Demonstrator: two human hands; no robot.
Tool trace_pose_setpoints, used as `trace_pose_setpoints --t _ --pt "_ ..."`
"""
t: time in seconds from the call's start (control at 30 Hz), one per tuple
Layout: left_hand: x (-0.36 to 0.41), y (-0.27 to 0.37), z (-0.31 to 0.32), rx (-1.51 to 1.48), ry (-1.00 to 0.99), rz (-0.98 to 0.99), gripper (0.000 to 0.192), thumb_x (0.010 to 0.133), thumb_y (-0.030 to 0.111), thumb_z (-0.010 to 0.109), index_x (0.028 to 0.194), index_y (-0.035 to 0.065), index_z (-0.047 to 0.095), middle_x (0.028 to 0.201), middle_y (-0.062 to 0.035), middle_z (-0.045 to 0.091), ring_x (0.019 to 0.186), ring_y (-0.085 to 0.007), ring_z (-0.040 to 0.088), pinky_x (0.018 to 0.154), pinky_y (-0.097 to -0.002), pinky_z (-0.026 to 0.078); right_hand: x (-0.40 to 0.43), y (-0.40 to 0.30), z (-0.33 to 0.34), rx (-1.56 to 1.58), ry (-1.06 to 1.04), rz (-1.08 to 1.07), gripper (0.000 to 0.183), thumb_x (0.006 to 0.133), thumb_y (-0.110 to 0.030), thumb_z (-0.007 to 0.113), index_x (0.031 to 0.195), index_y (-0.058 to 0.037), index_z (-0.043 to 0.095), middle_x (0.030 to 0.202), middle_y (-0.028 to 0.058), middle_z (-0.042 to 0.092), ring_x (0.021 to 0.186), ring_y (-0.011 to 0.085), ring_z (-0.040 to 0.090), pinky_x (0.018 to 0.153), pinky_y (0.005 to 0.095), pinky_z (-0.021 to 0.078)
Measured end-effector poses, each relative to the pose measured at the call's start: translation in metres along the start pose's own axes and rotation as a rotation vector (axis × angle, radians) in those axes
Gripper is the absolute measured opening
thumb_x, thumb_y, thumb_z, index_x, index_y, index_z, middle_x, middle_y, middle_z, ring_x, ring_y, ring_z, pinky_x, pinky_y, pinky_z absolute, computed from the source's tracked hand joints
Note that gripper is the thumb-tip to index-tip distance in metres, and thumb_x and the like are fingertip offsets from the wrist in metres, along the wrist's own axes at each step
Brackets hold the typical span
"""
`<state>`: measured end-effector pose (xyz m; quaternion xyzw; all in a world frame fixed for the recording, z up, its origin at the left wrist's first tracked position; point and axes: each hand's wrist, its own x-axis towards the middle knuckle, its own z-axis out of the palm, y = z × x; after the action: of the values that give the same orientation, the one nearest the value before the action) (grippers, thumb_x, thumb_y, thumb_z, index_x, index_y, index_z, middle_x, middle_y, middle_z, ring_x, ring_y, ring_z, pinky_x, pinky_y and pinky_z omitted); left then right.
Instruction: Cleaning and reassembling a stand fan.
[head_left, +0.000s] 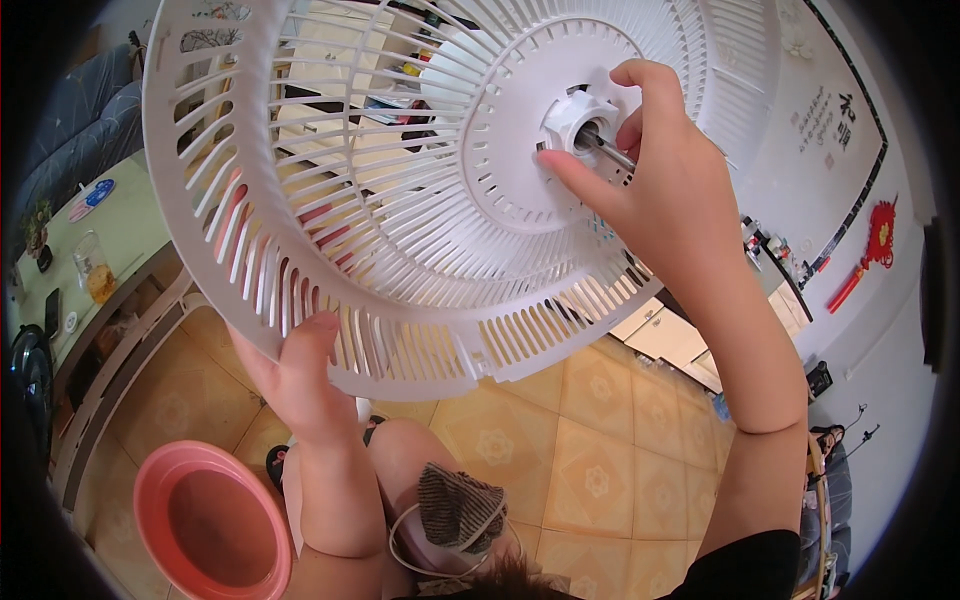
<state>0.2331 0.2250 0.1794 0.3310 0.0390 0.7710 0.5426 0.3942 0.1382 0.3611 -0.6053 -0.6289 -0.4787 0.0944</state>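
Observation:
A white plastic fan rear grille (409, 259) is held up tilted before me. My left hand (300, 367) grips its lower left rim, thumb on the near side and fingers showing through the slots behind. At the grille's hub sits a white plastic nut (562, 124), with a metal shaft (616, 157) sticking out through it. Around this nut my right hand (667, 165) is spread, thumb at its lower left and bent fingers at its right. Whether those fingertips press on the nut is unclear. Most of the fan body behind the grille is hidden.
A pink basin (281, 525) with liquid stands on the tiled floor (517, 442) at my left. On my lap lies a striped cloth (457, 506) with a white cord (401, 536). A low table (139, 199) at the left bears a glass jug (91, 262). Cabinets (660, 330) line the far wall.

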Motion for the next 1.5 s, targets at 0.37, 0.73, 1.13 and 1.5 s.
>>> trace_pose_setpoints --t 0.37,0.73,1.13,1.5 --pt "0.0 -0.001 -0.002 0.008 -0.025 0.025 0.075 0.069 0.002 0.05 0.142 -0.006 0.033 0.131 -0.0177 0.05 0.122 -0.0271 0.05 0.107 -0.04 0.036 0.003 0.007 -0.002 -0.03 -0.062 -0.015 0.046 0.079 -0.04 0.075 0.077 0.0007 0.054 0.06 0.0162 0.061 0.052 0.0319 0.06 0.05 0.042 0.0496" --pt "-0.001 0.003 0.002 -0.028 0.002 -0.056 0.082 0.066 0.004 0.054 0.144 -0.0057 0.031 0.14 -0.0176 0.043 0.126 -0.0281 0.047 0.109 -0.0413 0.035 -0.002 0.012 -0.001 -0.064 0.063 -0.206 0.047 0.074 -0.032 0.082 0.098 0.0002 0.057 0.086 0.0128 0.062 0.068 0.0293 0.061 0.06 0.0368 0.0503" --pt "-0.006 -0.005 0.001 0.007 -0.003 0.026 0.079 0.065 0.003 0.053 0.141 -0.0058 0.034 0.133 -0.0169 0.048 0.123 -0.0271 0.049 0.107 -0.04 0.036 0.003 0.005 -0.001 -0.159 -0.127 0.036 0.047 0.08 -0.044 0.073 0.077 0.0013 0.06 0.066 0.0173 0.063 0.056 0.0329 0.061 0.052 0.0406 0.05" --pt "-0.007 -0.001 -0.002 0.024 0.015 -0.011 0.079 0.065 0.003 0.054 0.141 -0.0065 0.034 0.134 -0.0176 0.049 0.123 -0.0286 0.05 0.108 -0.0411 0.036 -0.005 0.015 0.003 -0.09 0.077 -0.247 0.046 0.075 -0.036 0.077 0.088 0.0017 0.054 0.069 0.0148 0.062 0.062 0.034 0.062 0.054 0.0417 0.0497"
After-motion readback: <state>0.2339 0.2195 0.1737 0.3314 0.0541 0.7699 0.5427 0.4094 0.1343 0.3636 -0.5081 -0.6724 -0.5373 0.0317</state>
